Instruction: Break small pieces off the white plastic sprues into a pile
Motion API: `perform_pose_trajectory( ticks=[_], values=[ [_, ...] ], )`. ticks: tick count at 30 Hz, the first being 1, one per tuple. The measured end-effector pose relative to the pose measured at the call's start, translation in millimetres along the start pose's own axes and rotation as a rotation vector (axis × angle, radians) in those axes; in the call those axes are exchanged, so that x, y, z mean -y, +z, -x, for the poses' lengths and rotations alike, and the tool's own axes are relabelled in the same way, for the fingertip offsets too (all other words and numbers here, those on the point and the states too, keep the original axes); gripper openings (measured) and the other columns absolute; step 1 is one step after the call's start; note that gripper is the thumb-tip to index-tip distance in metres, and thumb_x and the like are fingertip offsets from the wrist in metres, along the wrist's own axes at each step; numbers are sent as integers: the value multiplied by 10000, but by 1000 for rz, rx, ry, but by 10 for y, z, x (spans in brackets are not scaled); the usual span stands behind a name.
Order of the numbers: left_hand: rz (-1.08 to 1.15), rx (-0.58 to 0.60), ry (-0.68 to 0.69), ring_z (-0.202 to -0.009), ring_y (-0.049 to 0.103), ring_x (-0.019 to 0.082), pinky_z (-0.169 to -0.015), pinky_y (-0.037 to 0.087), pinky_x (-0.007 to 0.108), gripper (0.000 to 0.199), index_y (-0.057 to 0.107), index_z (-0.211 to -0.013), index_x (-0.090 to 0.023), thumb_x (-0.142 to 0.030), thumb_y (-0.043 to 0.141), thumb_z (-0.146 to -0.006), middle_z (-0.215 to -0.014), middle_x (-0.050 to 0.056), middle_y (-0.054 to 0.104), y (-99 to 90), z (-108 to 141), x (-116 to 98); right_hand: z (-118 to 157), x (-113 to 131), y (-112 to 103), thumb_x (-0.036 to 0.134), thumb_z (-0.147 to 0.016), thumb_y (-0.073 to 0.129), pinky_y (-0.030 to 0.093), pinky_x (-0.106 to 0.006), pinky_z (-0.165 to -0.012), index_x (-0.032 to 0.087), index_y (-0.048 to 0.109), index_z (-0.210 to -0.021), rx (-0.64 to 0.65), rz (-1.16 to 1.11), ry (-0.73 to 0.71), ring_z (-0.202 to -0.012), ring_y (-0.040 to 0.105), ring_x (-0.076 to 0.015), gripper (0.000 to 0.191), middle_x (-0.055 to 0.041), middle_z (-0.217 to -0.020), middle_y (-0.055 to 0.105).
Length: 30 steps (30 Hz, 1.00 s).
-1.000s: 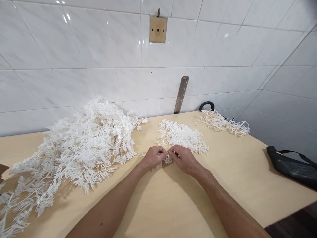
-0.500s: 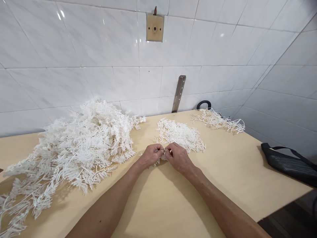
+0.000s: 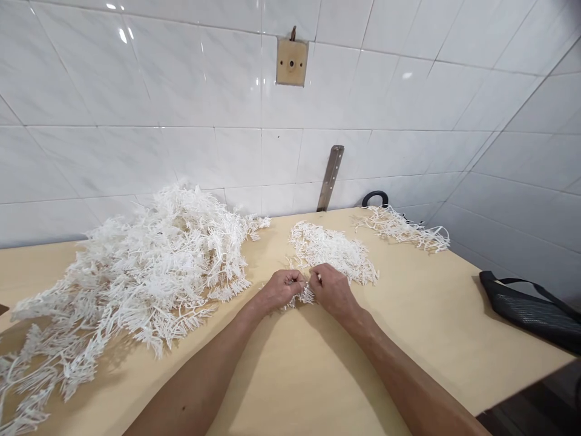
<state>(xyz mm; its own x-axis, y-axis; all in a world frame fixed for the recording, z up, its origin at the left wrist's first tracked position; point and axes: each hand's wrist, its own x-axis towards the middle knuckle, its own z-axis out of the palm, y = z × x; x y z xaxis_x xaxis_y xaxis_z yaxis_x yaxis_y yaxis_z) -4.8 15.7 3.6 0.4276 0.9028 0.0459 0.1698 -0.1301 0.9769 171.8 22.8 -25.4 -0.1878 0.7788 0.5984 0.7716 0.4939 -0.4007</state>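
My left hand (image 3: 285,289) is closed in a pinch on a small white artificial sprig (image 3: 307,295), whose thin tips show between my hands. Just to its right, my right hand (image 3: 332,288) is also pinched, with a bit of white at its fingertips; what exactly it grips is too small to make out. Beyond my hands lies a small heap of short white sprigs (image 3: 333,248). A much larger pile of white branching artificial foliage (image 3: 177,254) covers the table to the left.
The wooden table (image 3: 436,339) runs along a tiled wall. At the back right lie bare white stems (image 3: 406,229) beside a black ring-shaped handle (image 3: 376,197). A perforated metal strip (image 3: 331,177) leans on the wall. A black bag (image 3: 526,312) rests at the right edge.
My hands have drawn slightly apart, and more of the white sprig shows between them. The whole view has shifted a little, with the scene sitting lower in the picture.
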Motion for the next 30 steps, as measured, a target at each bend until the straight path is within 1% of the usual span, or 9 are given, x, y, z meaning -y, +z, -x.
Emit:
perform_pose_trajectory(
  ticks=[3, 7, 9, 11, 12, 16, 19, 24, 30],
  values=[
    [38, -36, 32, -601, 444, 109, -582, 351, 237, 189, 540, -687, -161, -318, 569, -787, -629, -21, 507, 32, 4, -2, -33, -110, -84, 246, -856, 486, 428, -293, -640, 190, 585, -714, -96, -27, 154, -608, 559, -162, 182, -48, -714, 644],
    [49, -101, 19, -595, 437, 107, -593, 343, 242, 224, 564, -734, -155, -363, 567, -817, -647, -13, 543, 37, -11, 25, -56, -187, -242, 335, -851, 541, 453, -308, -658, 195, 625, -795, -84, -63, 290, -554, 562, -151, 172, -32, -739, 679],
    [50, -103, -3, -599, 446, 109, -595, 342, 243, 246, 575, -753, -153, -389, 573, -823, -656, -8, 557, 30, -16, 40, -63, -168, -296, 353, -840, 560, 470, -324, -673, 186, 645, -871, -109, -60, 311, -558, 578, -152, 190, -57, -837, 707],
    [61, -93, -6, -611, 464, 112, -606, 351, 245, 261, 581, -751, -151, -403, 583, -820, -666, -3, 565, 24, -21, 53, -67, -106, -328, 355, -849, 552, 486, -330, -687, 179, 664, -947, -120, -91, 281, -591, 602, -156, 230, -81, -946, 718],
    [70, -88, -2, -620, 474, 115, -615, 357, 247, 267, 585, -748, -149, -407, 589, -819, -673, 1, 571, 23, -25, 59, -68, -64, -335, 354, -863, 541, 492, -326, -690, 182, 674, -963, -101, -125, 249, -612, 613, -158, 239, -82, -967, 720],
    [102, -71, 9, -641, 484, 118, -637, 369, 252, 282, 600, -750, -141, -415, 606, -814, -686, 5, 568, 21, -40, 69, -62, 104, -321, 332, -898, 529, 494, -289, -669, 220, 717, -886, 92, -259, 119, -687, 638, -163, 219, -41, -881, 737],
    [102, -76, 3, -643, 478, 117, -639, 366, 255, 282, 613, -762, -136, -414, 615, -807, -687, 2, 557, 22, -43, 65, -57, 148, -296, 309, -891, 546, 485, -282, -655, 231, 728, -864, 175, -278, 113, -694, 636, -162, 200, -26, -845, 741],
    [82, -74, -28, -631, 453, 114, -624, 347, 253, 256, 618, -750, -132, -383, 603, -803, -657, -5, 535, 28, -44, 53, -61, 116, -301, 284, -884, 542, 476, -280, -651, 232, 725, -874, 204, -295, 111, -697, 630, -158, 191, -23, -855, 740],
    [24, -107, -51, -610, 410, 103, -591, 325, 243, 242, 579, -725, -145, -375, 578, -797, -646, -23, 491, 52, -46, 31, -50, 122, -283, 236, -861, 538, 437, -261, -590, 209, 666, -794, 225, -210, 114, -648, 596, -144, 147, -14, -769, 696]
  ],
)
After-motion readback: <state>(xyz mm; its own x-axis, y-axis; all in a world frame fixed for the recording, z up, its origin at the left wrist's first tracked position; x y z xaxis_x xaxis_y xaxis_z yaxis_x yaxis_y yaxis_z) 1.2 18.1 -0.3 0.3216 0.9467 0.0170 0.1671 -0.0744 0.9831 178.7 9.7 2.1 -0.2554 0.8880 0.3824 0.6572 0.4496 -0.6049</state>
